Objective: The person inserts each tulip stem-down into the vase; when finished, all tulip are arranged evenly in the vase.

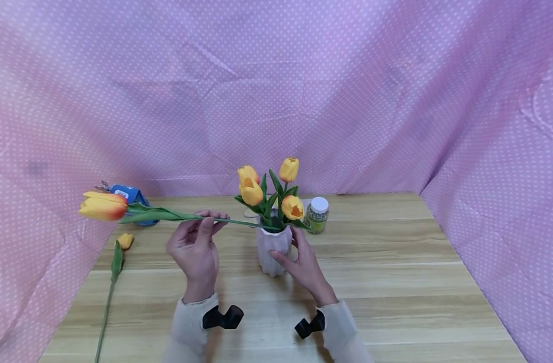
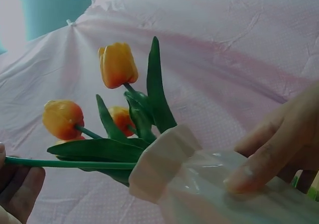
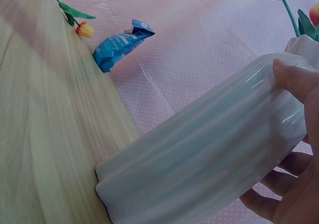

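Note:
My left hand (image 1: 198, 249) pinches the green stem of a yellow-orange tulip (image 1: 105, 205), held almost level with its bloom pointing left. The stem's end meets the rim of a white ribbed vase (image 1: 274, 249); in the left wrist view the stem (image 2: 75, 164) lies across the vase mouth. My right hand (image 1: 305, 264) grips the vase's right side, thumb in front and fingers curled behind, as the right wrist view shows on the vase (image 3: 199, 144). Several yellow tulips (image 1: 292, 207) with green leaves stand in the vase.
Another tulip (image 1: 117, 262) lies on the left of the wooden table (image 1: 394, 282). A blue packet (image 1: 133, 194) stands at the back left. Just right of the vase is a white-capped jar (image 1: 317, 216). Pink dotted cloth (image 1: 276, 91) hangs behind the table.

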Demonstrator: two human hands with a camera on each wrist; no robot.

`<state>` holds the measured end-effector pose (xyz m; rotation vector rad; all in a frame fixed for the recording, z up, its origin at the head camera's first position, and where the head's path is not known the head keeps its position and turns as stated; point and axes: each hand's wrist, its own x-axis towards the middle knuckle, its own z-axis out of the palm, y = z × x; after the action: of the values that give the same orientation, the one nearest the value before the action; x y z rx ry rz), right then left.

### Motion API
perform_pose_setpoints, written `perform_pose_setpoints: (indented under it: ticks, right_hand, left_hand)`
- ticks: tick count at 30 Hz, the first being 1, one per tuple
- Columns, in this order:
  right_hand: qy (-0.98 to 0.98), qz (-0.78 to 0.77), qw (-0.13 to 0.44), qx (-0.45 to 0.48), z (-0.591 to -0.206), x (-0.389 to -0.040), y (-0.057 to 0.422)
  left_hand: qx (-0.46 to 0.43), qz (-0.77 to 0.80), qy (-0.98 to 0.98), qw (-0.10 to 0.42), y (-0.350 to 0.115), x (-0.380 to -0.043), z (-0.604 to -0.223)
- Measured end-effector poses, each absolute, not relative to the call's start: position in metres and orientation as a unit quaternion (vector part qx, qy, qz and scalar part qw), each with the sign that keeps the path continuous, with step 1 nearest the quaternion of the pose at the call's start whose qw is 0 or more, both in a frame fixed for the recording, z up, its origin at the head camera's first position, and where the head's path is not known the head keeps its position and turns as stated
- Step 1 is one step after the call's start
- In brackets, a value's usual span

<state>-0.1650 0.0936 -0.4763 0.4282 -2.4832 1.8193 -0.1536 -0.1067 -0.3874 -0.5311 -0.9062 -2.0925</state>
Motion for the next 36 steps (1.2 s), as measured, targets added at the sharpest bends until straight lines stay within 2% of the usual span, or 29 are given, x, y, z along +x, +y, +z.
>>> perform_pose_setpoints:
  ticks: [8, 15, 27, 36]
  right_hand:
    - [-0.804, 0.583, 0.002, 0.117, -0.475, -0.164, 0.094]
    - [-0.818, 0.57, -0.029, 0.075, -0.476, -0.164, 0.094]
    - [-0.8, 0.582, 0.027, 0.145, -0.477, -0.165, 0.094]
    - [-0.795, 0.588, 0.025, 0.146, -0.474, -0.165, 0.094]
  left_hand:
    - [-0.229, -0.813, -0.363, 0.394, -0.096, -0.154, -0.39]
    - [-0.199, -0.787, -0.416, 0.41, -0.086, -0.153, -0.392]
    - [-0.152, -0.74, -0.506, 0.417, -0.073, -0.151, -0.4]
    - [-0.127, -0.693, -0.57, 0.423, -0.063, -0.148, -0.404]
